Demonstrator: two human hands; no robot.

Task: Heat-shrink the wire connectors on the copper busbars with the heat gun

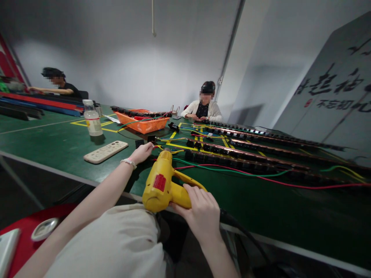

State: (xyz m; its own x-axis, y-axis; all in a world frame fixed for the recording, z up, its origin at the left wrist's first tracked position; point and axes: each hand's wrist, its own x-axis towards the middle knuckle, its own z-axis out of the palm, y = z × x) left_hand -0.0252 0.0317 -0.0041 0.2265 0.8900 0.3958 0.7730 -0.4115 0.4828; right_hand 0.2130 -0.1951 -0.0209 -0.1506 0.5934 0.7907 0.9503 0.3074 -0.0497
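Note:
My right hand is closed around the grip of a yellow heat gun with a red label. Its nozzle points away from me, toward the coloured wires. My left hand wears a bracelet and pinches the thin wires just left of the nozzle, beside a black connector. From there the wires run right to long dark strips with copper-coloured edges. A green and a red wire lie loosely in front of the strips.
The green table has yellow tape lines. On it are a beige phone, a plastic bottle and an orange basket holding a dark strip. One person sits across the table, another at the far left. A black cable hangs at the front edge.

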